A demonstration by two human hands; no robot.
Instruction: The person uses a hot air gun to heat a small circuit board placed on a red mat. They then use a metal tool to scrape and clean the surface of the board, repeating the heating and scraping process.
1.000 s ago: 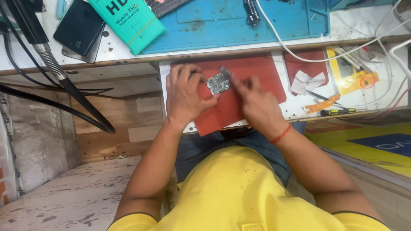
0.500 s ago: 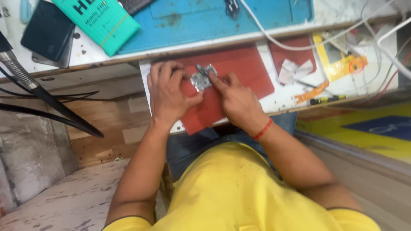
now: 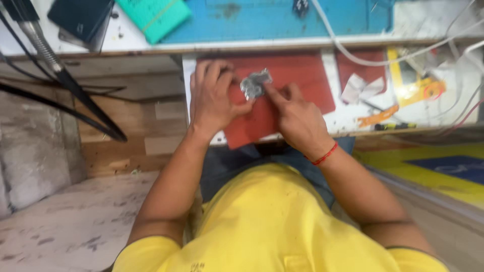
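Left hand (image 3: 214,98): palm down on the red mat (image 3: 297,83), fingers curled, thumb against the lower left edge of the metal part (image 3: 254,84); the grip is closed on that side of the part.
Right hand (image 3: 297,118): fingers bent, index fingertip pressed on the part's right edge; the grip pinches the part from the right.
Metal part: small, grey, irregular, blurred; it sits between the two grips, touching both, on or just above the mat; which, I cannot tell.
Red mat: lies under both hands on the white surface (image 3: 348,113), reaching beyond the grips to the right.
Wrist band (image 3: 325,154): red thread on the right wrist, nearer the body than the grip.
Blue mat (image 3: 282,17): beyond the grips, on the far side of the surface.
Teal box (image 3: 154,17): beyond and left of the left grip.
Dark case (image 3: 80,17): further left of the box.
White cable (image 3: 348,50): runs beyond and right of the right grip.
Paper scrap (image 3: 360,88): right of the right grip, well apart from it.
Yellow shirt (image 3: 272,221): below the hands, nearest the camera.
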